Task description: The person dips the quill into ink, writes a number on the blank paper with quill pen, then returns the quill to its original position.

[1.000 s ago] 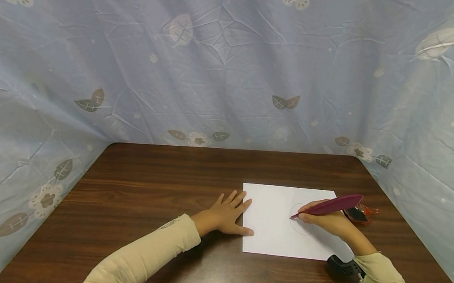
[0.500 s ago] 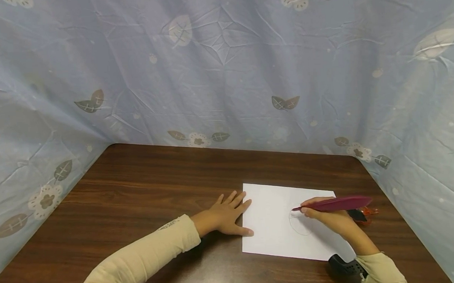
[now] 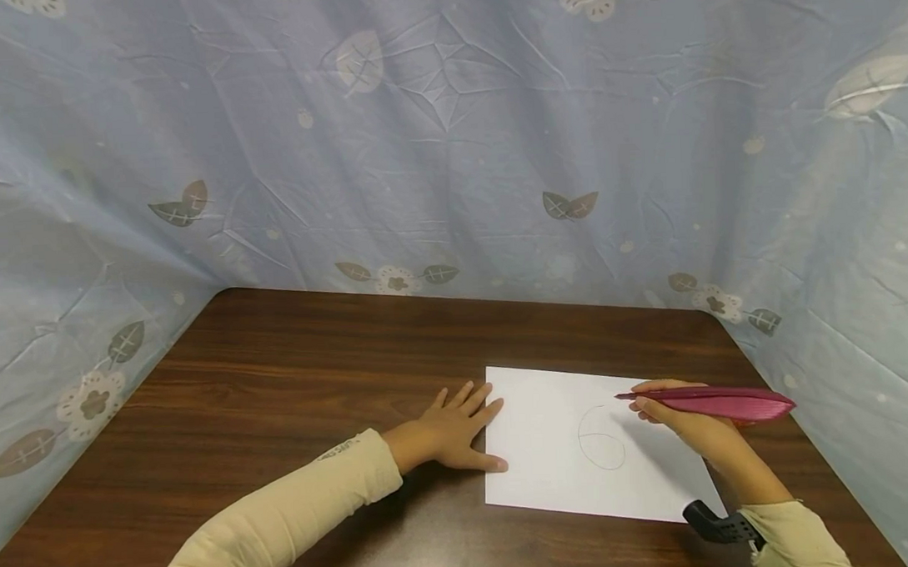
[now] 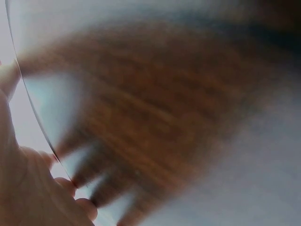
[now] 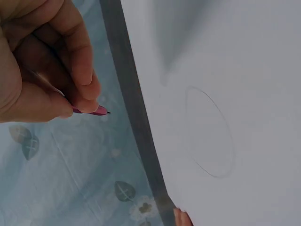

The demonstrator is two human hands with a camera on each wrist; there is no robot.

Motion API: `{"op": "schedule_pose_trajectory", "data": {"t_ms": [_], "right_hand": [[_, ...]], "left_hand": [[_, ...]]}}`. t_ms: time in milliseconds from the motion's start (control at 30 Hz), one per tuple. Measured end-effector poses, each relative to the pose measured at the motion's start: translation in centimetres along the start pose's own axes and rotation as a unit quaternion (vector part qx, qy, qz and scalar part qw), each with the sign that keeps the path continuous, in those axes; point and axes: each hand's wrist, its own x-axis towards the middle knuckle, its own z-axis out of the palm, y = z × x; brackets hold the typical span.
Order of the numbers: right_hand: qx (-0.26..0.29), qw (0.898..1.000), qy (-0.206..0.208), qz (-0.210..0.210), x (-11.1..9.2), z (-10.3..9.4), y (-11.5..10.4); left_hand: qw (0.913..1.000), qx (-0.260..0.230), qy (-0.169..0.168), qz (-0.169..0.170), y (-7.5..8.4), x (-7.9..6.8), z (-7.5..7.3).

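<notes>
A white sheet of paper (image 3: 536, 481) lies on the brown table and bears a thin pencil-like line shaped like a 6 (image 3: 600, 435). My left hand (image 3: 455, 432) rests flat with spread fingers on the table, its fingertips and thumb over the paper's left edge. My right hand (image 3: 687, 421) pinches a magenta feather pen (image 3: 736, 403) between thumb and fingers, up and right of the figure. In the right wrist view the pen's dark tip (image 5: 104, 112) shows clear of the paper. The left wrist view shows the left hand (image 4: 33, 188) beside its blurred reflection.
The dark wood table (image 3: 292, 381) spreads left of and behind the paper. A light blue patterned curtain (image 3: 449, 150) stands round its back and sides. A black strap (image 3: 721, 526) is on the right wrist. A bit of something orange peeks out beside the right hand, mostly hidden.
The right hand has taken the pen from the paper's drawn loop up and right, off the figure. The curve now shows as a 6. The left hand has stayed put.
</notes>
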Motion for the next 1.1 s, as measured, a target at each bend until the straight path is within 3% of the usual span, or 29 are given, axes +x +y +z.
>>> {"op": "schedule_pose_trajectory", "data": {"t_ms": [133,267,533,767,900,1033,1100], "right_hand": [[0.007,1.000,0.010,0.001,-0.1,-1.1,0.3],[-0.048,0.998,0.038,0.001,-0.4,-2.2,0.7],[-0.117,0.982,0.129,-0.076,-1.4,-3.7,0.8],[-0.146,0.973,0.141,-0.114,-1.9,-4.9,1.5],[-0.217,0.956,0.168,-0.107,-2.2,-5.4,2.0],[-0.294,0.931,0.188,-0.106,-2.5,-5.9,2.4],[-0.299,0.927,0.195,-0.112,-2.6,-6.0,2.5]], "left_hand": [[1.0000,0.002,0.000,0.000,0.0,0.0,0.0],[1.0000,0.002,-0.001,0.001,0.0,0.1,0.0],[1.0000,0.001,-0.001,0.001,0.1,-0.1,-0.2],[1.0000,-0.001,-0.006,-0.001,0.1,-0.1,-0.2],[0.9999,0.001,-0.010,-0.002,0.0,-0.1,-0.1],[1.0000,-0.002,-0.006,-0.001,0.1,-0.2,-0.2],[1.0000,-0.004,-0.001,0.000,0.1,-0.3,-0.2]]}}
